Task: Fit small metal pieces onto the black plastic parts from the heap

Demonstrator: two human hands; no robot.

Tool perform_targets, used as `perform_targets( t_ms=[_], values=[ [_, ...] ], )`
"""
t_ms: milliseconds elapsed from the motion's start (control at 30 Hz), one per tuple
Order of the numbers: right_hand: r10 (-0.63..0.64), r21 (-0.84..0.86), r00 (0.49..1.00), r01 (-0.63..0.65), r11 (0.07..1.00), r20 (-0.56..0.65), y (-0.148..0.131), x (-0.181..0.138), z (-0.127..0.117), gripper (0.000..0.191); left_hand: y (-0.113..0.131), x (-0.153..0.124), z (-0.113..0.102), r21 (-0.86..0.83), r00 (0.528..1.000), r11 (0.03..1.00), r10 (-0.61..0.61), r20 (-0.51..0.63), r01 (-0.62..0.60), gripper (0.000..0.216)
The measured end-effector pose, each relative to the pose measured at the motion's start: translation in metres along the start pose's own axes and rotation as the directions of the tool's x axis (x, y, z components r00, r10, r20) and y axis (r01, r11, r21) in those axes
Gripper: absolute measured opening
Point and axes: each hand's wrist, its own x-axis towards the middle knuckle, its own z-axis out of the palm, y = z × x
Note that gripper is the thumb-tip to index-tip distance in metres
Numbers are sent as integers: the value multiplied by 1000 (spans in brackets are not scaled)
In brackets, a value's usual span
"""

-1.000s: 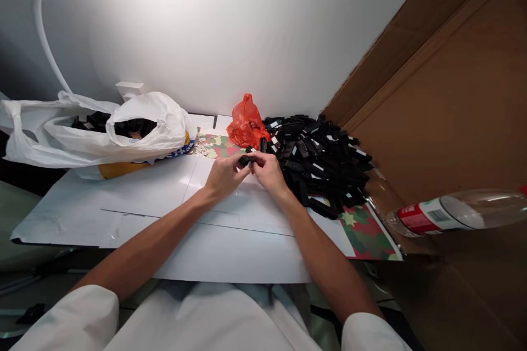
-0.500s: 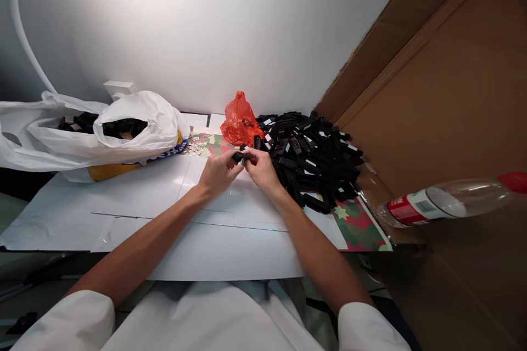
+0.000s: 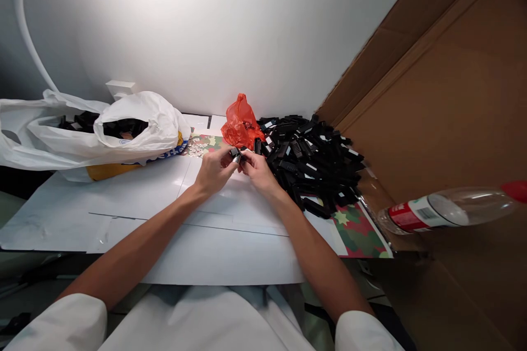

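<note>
Pinching a small black piece [image 3: 234, 152], both hands [image 3: 213, 170] [image 3: 259, 173] curled, close together, over white tabletop [image 3: 230, 255]

black pieces [image 3: 315, 160]: smooth plastic | red bag [image 3: 240, 125]: glossy crinkled plastic | panel [image 3: 444, 98]: matt cardboard

One left hand [image 3: 214, 170] and one right hand [image 3: 257, 171] are at centre. There is one white bag [image 3: 167, 120] at left, one red bag [image 3: 239, 125] at centre, one lamp [image 3: 20, 3] at upper left and one bottle [image 3: 407, 216] at right. Dozens of black pieces [image 3: 313, 156] crowd centre right, and many pale bits [image 3: 197, 147] lie left of centre, both uncountable exactly.
</note>
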Motion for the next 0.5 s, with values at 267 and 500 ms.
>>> perform_targets(
  t_ms=[267, 500],
  values=[
    [-6, 33, 1000, 6, 999, -9, 3, 2, -2, 24, 1, 2, -4, -4, 998, 1000, 14, 60, -14, 30],
    [40, -72, 997, -44, 996, -59, 4, 0, 0, 22, 0, 3, -10, 144, 966, 981, 92, 242, -130, 43]
  ],
)
